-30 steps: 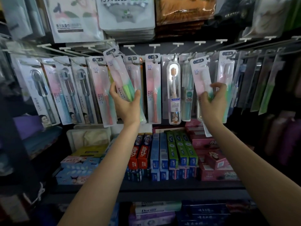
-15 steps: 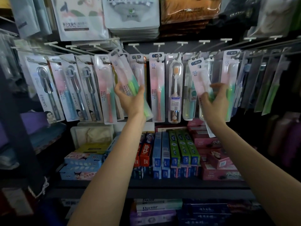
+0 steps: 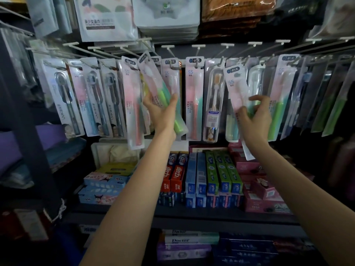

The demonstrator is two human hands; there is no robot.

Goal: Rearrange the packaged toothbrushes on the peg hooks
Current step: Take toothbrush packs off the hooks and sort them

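A row of packaged toothbrushes hangs from white peg hooks (image 3: 197, 47) across the middle of the head view. My left hand (image 3: 160, 110) grips a tilted pink pack with a green brush (image 3: 153, 81), its top close to a hook left of centre. My right hand (image 3: 254, 117) holds another pink "SS" pack (image 3: 237, 87), tilted left and clear of the hooks, in front of the hanging packs. Between my hands hang a pink-and-teal pack (image 3: 194, 96) and a clear-cased brush (image 3: 214, 100).
Below the hooks a dark shelf (image 3: 192, 214) carries toothpaste boxes (image 3: 199, 173) in red, blue, green and pink. Bagged goods (image 3: 107, 18) hang above. More brush packs (image 3: 330, 96) fill the hooks to the right, and a dark upright (image 3: 28, 131) stands at left.
Both hands have kept hold of their packs. My left hand's pack has shifted slightly right toward the hooks; my right hand's fingers have spread a little around its pack.
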